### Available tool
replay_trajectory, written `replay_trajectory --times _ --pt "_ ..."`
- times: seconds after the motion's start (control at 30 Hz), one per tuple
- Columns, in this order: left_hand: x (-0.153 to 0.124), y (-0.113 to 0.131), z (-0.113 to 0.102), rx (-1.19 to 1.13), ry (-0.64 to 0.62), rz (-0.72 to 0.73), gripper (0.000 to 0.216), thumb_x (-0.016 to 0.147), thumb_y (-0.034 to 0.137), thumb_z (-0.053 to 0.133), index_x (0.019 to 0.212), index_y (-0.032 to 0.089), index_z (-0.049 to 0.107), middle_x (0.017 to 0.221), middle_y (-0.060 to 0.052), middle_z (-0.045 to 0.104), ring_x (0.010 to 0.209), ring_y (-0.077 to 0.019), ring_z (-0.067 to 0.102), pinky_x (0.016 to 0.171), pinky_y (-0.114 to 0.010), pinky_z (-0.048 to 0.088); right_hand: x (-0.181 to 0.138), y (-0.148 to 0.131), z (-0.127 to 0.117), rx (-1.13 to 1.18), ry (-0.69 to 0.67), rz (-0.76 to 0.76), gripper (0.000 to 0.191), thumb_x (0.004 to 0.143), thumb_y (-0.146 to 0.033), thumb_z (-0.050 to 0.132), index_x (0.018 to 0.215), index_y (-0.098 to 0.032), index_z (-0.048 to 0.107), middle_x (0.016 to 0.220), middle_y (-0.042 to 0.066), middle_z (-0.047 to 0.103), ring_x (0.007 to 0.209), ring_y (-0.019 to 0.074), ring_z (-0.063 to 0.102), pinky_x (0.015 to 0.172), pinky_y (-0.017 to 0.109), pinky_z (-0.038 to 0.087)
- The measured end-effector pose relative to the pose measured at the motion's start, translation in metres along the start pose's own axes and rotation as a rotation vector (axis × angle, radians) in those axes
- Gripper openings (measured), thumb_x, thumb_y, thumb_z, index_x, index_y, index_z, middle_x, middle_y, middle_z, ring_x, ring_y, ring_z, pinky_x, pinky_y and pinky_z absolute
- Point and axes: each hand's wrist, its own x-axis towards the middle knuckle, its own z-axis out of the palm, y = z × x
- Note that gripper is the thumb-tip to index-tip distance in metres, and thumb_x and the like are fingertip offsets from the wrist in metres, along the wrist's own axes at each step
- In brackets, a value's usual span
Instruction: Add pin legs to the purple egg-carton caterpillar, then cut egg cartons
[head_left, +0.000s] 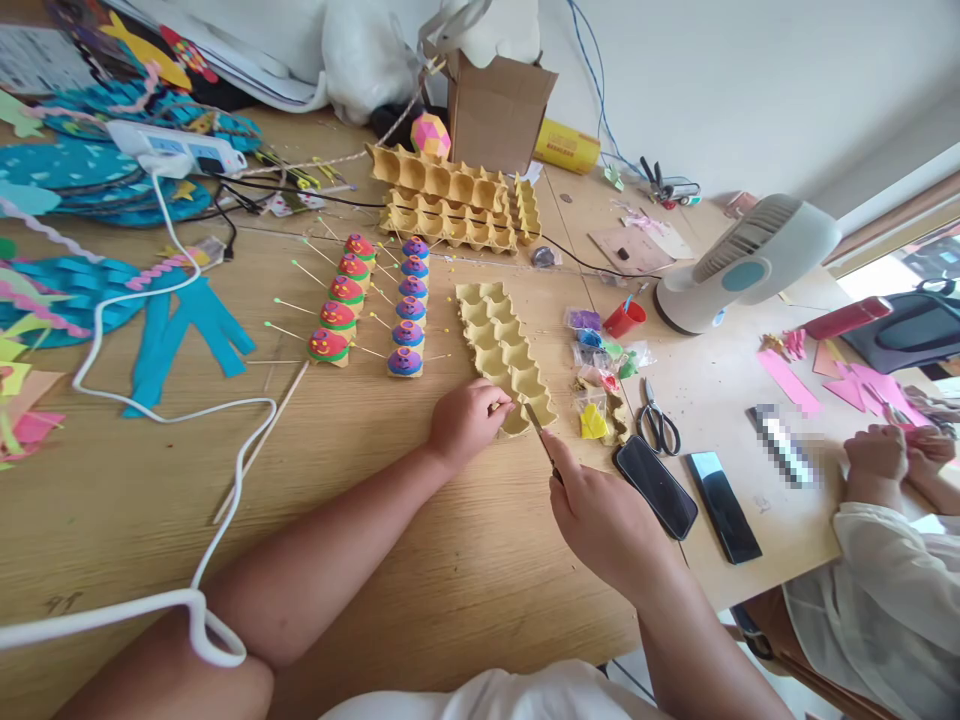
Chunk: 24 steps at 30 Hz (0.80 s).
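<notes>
A pale yellow egg carton piece (pixel 504 345) with two rows of cups lies lengthwise on the table in front of me. My left hand (pixel 466 425) is closed at its near left corner, fingers pinching the carton's edge. In my right hand (pixel 611 525) is a knife (pixel 537 424) with a dark handle, mostly covered by my fingers. Its blade points away from me and touches or overlaps the carton's near end. Left of the carton stand two painted egg-cup strips with faces and pin-like feelers: a red and green one (pixel 346 291) and a purple and blue one (pixel 410 308).
More egg cartons (pixel 450 215) lie at the back. To the right are scissors (pixel 658 418), a phone (pixel 656 487), bags of coloured clay (pixel 592 420), a red cup (pixel 624 318) and a fan (pixel 750 262). A white cable (pixel 240 480) crosses the left side. Another person's hands (pixel 885 455) rest at right.
</notes>
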Motion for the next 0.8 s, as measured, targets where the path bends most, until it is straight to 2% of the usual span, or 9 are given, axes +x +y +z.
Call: replay_trajectory --times 0.23,0.57,0.8 --pt "0.0 -0.001 0.002 0.005 0.01 -0.01 0.013 0.09 0.028 0.069 0.08 0.022 0.075 0.088 -0.001 0.074 0.075 -0.0148 0.063 0.063 -0.028 0.037 0.003 0.007 -0.004 0.111 0.11 0.009 0.057 0.104 -0.026 0.035 0.16 -0.02 0.031 0.096 0.005 0.079 0.076 0.0212 0.072 0.057 0.029 0.03" --pt "0.001 0.001 0.0 0.002 -0.007 -0.007 0.012 0.091 0.028 0.069 0.083 0.022 0.076 0.09 -0.001 0.074 0.075 -0.014 0.063 0.064 -0.028 0.038 0.012 0.006 0.009 0.105 0.088 -0.016 0.057 0.103 -0.026 0.035 0.16 -0.02 0.033 0.093 0.006 0.078 0.074 0.0211 0.071 0.055 0.029 0.027" --pt "0.001 0.0 0.0 -0.005 -0.013 0.006 0.012 0.091 0.029 0.07 0.083 0.022 0.075 0.089 -0.001 0.073 0.076 -0.0147 0.063 0.064 -0.028 0.037 0.0 0.015 -0.001 0.119 0.038 -0.061 0.056 0.103 -0.026 0.037 0.158 -0.026 0.035 0.089 0.003 0.078 0.074 0.0202 0.07 0.056 0.028 0.029"
